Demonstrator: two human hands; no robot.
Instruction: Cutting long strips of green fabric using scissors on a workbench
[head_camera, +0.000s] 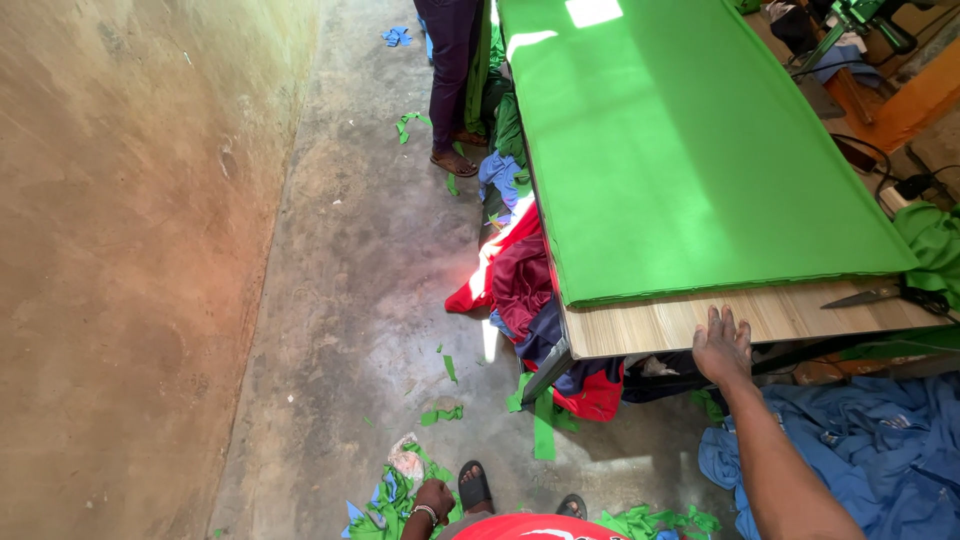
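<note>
Head view: the right hand (722, 346) lies flat, fingers spread wide, on the bare wooden edge of the worktop (640, 326) at lower right, holding nothing. Just above it lies the green cloth (680, 150), covering most of the worktop. The left hand (434, 497), at the bottom edge, reaches down to green scraps (395, 495) on the floor; its grip cannot be told. Scissors (880, 295) lie at right.

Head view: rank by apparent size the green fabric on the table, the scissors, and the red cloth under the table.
1. green fabric
2. red cloth, partly hidden by the table
3. scissors
</note>
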